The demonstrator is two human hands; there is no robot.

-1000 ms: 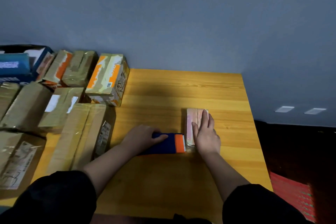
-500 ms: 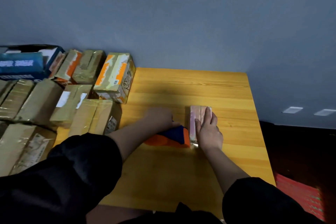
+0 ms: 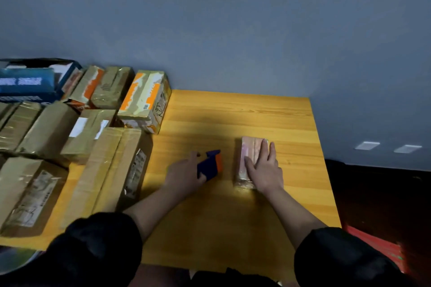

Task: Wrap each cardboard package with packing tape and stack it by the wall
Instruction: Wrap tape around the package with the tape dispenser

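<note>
A small pinkish cardboard package, shiny with tape, lies on the wooden table. My right hand presses flat on its top with straight fingers. My left hand grips a blue and orange tape dispenser, held a short way left of the package and apart from it. A stack of taped cardboard boxes fills the table's left side up to the grey wall.
An orange and tan box stands nearest the wall at the stack's right end. A blue printed box sits at the far left. The table's right edge drops to a dark floor with a red mat.
My left hand has pulled the tape dispenser away from the package's left side, leaving a gap. My right hand stays pressed on the package.
</note>
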